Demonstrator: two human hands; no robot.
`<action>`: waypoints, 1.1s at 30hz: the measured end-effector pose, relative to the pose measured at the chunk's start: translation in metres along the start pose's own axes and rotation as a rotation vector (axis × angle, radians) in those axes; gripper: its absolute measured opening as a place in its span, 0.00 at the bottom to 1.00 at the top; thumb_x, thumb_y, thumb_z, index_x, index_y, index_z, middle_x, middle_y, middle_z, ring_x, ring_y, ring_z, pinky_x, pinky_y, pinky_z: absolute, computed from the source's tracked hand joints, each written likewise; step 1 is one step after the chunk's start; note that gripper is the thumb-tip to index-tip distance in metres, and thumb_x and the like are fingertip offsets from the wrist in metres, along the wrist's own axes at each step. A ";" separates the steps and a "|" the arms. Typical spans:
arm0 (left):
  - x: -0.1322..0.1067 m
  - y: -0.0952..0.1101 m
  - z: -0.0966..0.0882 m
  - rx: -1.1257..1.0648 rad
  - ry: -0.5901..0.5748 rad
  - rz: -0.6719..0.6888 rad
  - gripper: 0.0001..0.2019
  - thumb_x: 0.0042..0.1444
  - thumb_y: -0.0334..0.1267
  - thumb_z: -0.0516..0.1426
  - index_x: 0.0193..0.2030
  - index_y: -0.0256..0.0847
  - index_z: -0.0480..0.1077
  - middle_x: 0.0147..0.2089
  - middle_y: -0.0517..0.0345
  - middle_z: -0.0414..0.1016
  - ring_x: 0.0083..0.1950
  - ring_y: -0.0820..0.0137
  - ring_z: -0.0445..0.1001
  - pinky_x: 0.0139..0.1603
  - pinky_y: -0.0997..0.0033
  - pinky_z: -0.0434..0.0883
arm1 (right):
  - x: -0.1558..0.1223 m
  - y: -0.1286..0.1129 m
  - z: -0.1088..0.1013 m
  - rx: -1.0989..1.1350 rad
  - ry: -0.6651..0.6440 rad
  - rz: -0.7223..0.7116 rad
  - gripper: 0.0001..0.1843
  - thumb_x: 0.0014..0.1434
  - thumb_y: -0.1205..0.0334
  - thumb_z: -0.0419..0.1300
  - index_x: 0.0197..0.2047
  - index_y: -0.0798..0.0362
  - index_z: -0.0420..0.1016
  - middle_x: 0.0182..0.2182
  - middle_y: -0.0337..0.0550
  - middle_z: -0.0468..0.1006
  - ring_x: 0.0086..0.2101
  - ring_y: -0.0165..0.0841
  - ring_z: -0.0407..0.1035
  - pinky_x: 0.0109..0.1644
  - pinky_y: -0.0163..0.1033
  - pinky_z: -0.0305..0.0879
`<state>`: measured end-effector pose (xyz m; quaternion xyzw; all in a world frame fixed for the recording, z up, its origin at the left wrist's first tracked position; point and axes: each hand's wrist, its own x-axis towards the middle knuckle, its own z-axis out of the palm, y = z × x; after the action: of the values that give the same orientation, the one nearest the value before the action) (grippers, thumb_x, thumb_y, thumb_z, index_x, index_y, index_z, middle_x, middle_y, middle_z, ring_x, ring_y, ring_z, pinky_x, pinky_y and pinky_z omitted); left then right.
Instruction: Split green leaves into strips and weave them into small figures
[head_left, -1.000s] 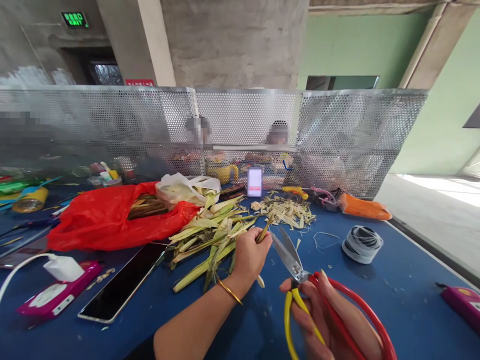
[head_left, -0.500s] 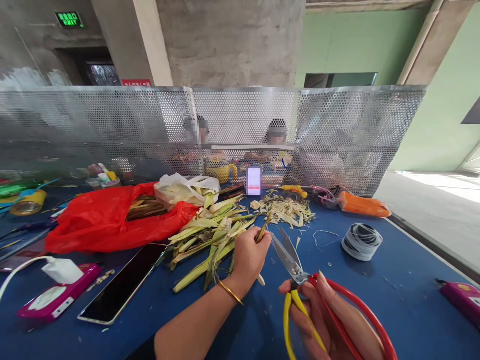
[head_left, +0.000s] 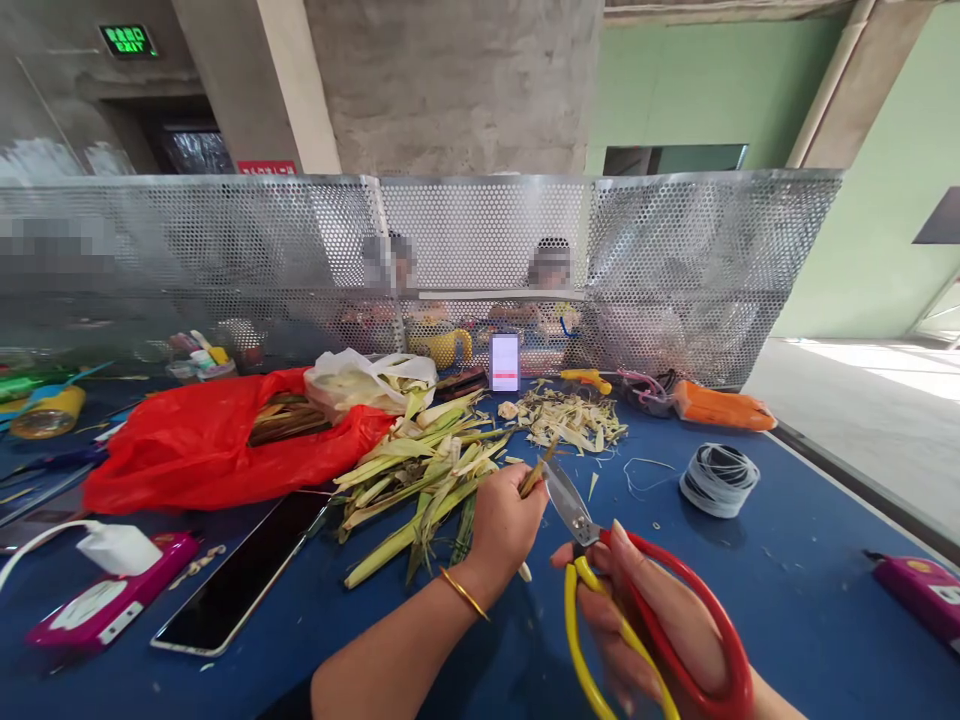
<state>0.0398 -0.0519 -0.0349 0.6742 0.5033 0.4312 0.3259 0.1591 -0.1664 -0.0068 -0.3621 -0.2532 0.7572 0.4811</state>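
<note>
My left hand is closed around a dry brownish husk strip, whose tip pokes out past the fingers. In my right hand are scissors with one red and one yellow handle. Their blades are closed together right beside the fingers of my left hand, at the tip of the strip; whether they bite into it I cannot tell. Behind my left hand lies a heap of long pale-green husk leaves. Farther back is a pile of small trimmed scraps.
Left are a red plastic bag, a dark phone and a purple power strip. A spool of grey thread and an orange packet stand right. A lit phone leans before the perforated metal screen; people sit behind it.
The scissor blades have gone from apart to closed together, moving slightly left to the strip's tip. The handles have drawn closer. My left hand has shifted a little right.
</note>
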 end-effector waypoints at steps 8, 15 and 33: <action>0.003 0.007 -0.004 -0.361 -0.173 -0.307 0.09 0.45 0.42 0.61 0.24 0.38 0.68 0.16 0.69 0.56 0.20 0.78 0.51 0.22 0.76 0.50 | 0.007 -0.018 -0.045 -0.787 0.288 -0.149 0.27 0.59 0.34 0.49 0.41 0.49 0.70 0.19 0.32 0.63 0.13 0.25 0.55 0.17 0.32 0.54; 0.005 0.006 -0.005 -0.721 -0.342 -0.619 0.14 0.39 0.38 0.66 0.25 0.37 0.65 0.17 0.72 0.53 0.17 0.84 0.42 0.18 0.77 0.37 | -0.001 -0.053 -0.120 -2.136 0.569 -0.215 0.12 0.60 0.55 0.52 0.40 0.49 0.74 0.27 0.49 0.79 0.27 0.44 0.74 0.25 0.38 0.54; 0.014 -0.001 -0.005 -1.094 -0.379 -0.878 0.13 0.59 0.40 0.54 0.32 0.32 0.71 0.21 0.65 0.61 0.16 0.82 0.57 0.15 0.82 0.50 | 0.100 -0.071 -0.069 -1.412 0.367 -0.510 0.15 0.60 0.59 0.53 0.43 0.59 0.74 0.35 0.55 0.77 0.37 0.43 0.72 0.41 0.47 0.66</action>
<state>0.0362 -0.0387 -0.0296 0.2137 0.3747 0.3264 0.8411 0.2246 -0.0437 -0.0274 -0.6332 -0.6681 0.2097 0.3298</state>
